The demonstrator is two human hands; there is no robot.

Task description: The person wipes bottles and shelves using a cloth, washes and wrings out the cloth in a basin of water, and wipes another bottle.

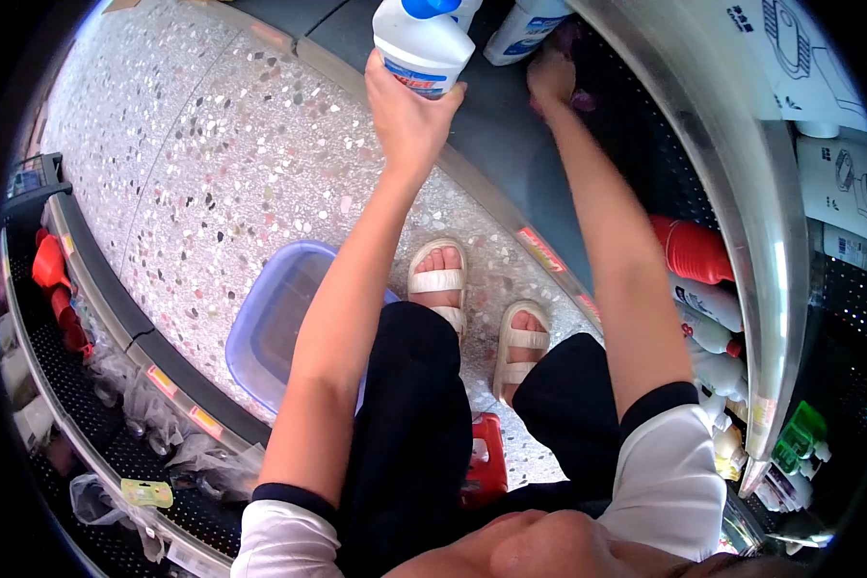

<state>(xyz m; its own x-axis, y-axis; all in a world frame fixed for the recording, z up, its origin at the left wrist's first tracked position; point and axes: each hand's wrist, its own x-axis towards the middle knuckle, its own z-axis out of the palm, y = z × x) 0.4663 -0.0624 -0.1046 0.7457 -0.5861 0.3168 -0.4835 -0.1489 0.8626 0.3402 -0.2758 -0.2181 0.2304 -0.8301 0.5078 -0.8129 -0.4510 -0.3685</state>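
A white bottle with a blue cap (424, 50) is in the person's left grip (409, 120), whose fingers and thumb are pinching its lower sides; it is over the front edge of the low grey shelf (511, 178), and whether it rests there cannot be told. Part of another white bottle shows right behind it. Deeper in, near the shelf's shaded back edge, a third white bottle (527, 31) leans beside the right grip (552, 79). That grip is curled at a pinkish cloth (582, 99), but shadow hides whether its fingers are closed on it. Further along the shelf, toward the person's right side, lie a red container (694, 250) and several pale bottles (708, 301). Red price tags (542, 249) line the front edge. On the speckled floor (193, 164) stand the person's sandals (438, 281), with a blue-rimmed tub (244, 289) to their left and a red plastic object (488, 453) between the legs. Bagged goods (144, 409) fill the opposite shelf (58, 371).
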